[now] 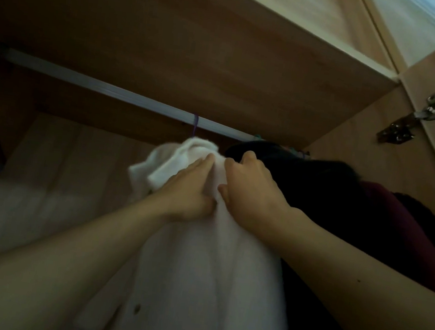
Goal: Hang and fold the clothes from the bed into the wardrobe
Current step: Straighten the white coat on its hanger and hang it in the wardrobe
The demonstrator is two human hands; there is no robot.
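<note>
A white buttoned shirt [196,268] hangs from a purple hanger hook [194,126] on the silver wardrobe rail [104,87]. My left hand [190,189] presses on the shirt's shoulder just below the collar, fingers pinching the cloth. My right hand [249,189] grips the same shoulder area from the right, thumb and fingers closed on the fabric. The hanger body is hidden under the shirt.
Dark black [306,177] and maroon clothes [402,235] hang right of the shirt, close against it. The wardrobe's wooden top panel [173,32] is overhead. An open door with a metal hinge [418,117] stands at the right. The rail's left stretch is bare.
</note>
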